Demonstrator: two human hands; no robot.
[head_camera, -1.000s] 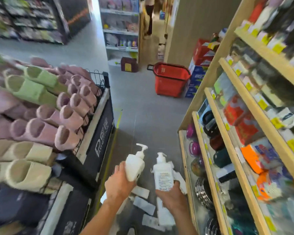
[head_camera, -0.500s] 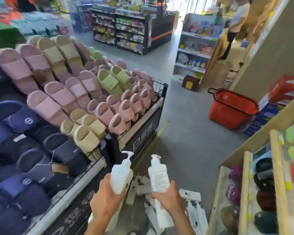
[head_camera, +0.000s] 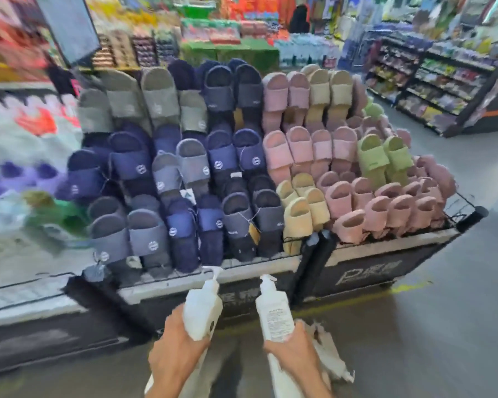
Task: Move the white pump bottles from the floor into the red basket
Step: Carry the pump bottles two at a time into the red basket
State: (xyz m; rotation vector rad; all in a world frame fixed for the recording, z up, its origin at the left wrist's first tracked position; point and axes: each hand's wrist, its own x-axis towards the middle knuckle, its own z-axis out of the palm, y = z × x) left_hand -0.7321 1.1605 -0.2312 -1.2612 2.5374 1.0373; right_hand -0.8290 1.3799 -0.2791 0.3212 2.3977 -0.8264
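1. The left hand has its fingers and thumb curled round the lower body of the left pump bottle. It holds the bottle upright with the nozzle on top.
2. The right hand grips the right pump bottle the same way, low on the body.
3. Both white bottles are held side by side but apart, above the floor and in front of the slipper stand.
4. The right pump bottle faces the camera with a printed label: a heading and a block of small dark print, too fine to read. The left pump bottle shows only a small dark round mark near its lower edge.
5. Below and just right of the right hand, white items lie on the floor, too blurred to make out.
6. The black base panel of the stand carries large pale lettering that starts with a "P". The rest is smeared.
7. Rows of slippers stand on top: grey and navy to the left, then pink, beige and green. Several navy straps bear a small round white logo, unreadable, and a few paper tags hang from them.
8. A yellow line crosses the grey floor, and stocked shelves stand far right.
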